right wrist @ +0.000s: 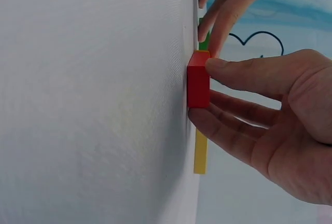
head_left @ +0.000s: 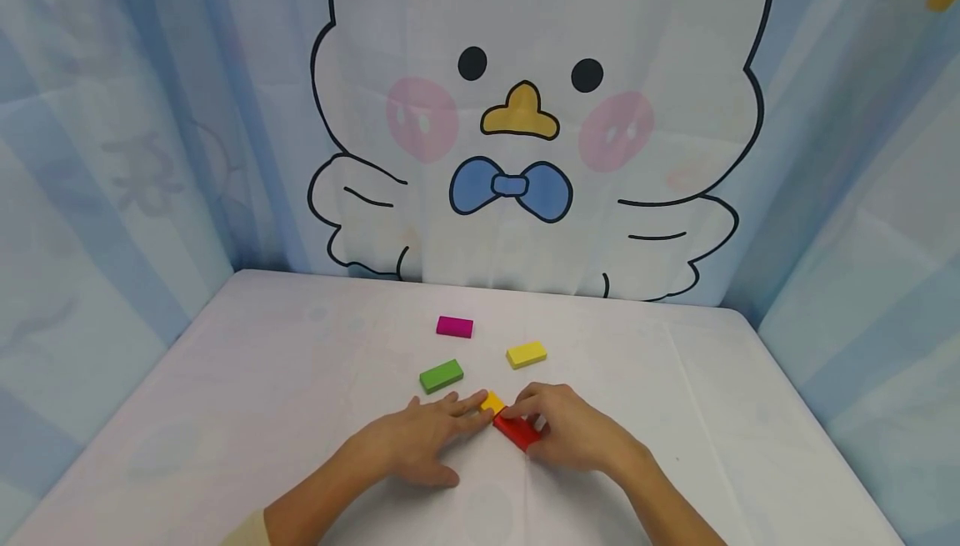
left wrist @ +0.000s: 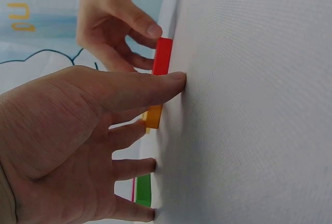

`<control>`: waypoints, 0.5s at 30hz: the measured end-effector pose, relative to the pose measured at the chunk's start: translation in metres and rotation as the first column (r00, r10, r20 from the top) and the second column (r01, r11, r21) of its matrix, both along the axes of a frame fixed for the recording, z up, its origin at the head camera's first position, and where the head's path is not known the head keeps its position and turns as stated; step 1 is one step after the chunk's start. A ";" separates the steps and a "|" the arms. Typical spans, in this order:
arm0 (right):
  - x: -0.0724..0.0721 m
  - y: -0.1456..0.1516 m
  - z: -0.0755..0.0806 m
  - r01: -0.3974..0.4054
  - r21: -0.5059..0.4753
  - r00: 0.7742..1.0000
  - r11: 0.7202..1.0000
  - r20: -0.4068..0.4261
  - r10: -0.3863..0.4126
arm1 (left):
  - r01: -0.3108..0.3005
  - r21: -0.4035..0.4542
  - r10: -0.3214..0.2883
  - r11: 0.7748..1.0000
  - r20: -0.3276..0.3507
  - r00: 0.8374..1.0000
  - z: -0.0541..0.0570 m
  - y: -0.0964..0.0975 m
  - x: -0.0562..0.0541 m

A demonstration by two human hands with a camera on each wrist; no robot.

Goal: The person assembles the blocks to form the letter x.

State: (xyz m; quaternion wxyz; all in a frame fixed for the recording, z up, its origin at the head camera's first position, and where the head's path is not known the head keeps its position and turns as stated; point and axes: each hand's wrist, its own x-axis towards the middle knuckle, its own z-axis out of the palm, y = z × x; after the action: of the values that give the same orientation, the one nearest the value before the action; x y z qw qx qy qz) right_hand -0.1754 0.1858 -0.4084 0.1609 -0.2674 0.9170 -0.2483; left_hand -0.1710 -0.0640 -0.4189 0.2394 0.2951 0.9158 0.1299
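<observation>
A red block (head_left: 517,433) lies flat on the white table, end to end with an orange-yellow block (head_left: 492,402). My right hand (head_left: 573,429) pinches the red block between thumb and fingers across its sides, which the right wrist view shows well on the red block's end (right wrist: 198,86). With spread, mostly straight fingers, my left hand (head_left: 423,442) touches the orange-yellow block with its fingertips; its thumb rests on the table. In the left wrist view, the left thumb hides part of the seam between the blocks.
Beyond the hands lie a green block (head_left: 442,376), a yellow block (head_left: 527,354) and a magenta block (head_left: 454,327), apart from one another. A printed curtain (head_left: 517,246) with a cartoon bird hangs behind the table's far edge.
</observation>
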 end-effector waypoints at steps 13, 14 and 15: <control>0.001 -0.004 0.000 0.002 -0.021 0.999 1.000 0.034 -0.001 | 0.003 0.004 -0.003 1.000 -0.002 1.000 0.001 -0.001 0.001; 0.001 -0.005 0.000 0.001 -0.024 0.999 1.000 0.032 0.000 | 0.002 0.006 -0.002 1.000 -0.001 1.000 0.001 -0.002 0.001; 0.001 -0.005 0.000 0.001 -0.025 1.000 1.000 0.030 0.000 | 0.003 0.007 -0.003 1.000 -0.002 1.000 0.001 -0.002 0.001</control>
State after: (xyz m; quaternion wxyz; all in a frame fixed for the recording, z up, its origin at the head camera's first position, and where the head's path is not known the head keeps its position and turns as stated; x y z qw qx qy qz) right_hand -0.1748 0.1810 -0.4083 0.1712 -0.2653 0.9114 -0.2639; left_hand -0.1698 -0.0659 -0.4176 0.2377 0.2974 0.9152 0.1322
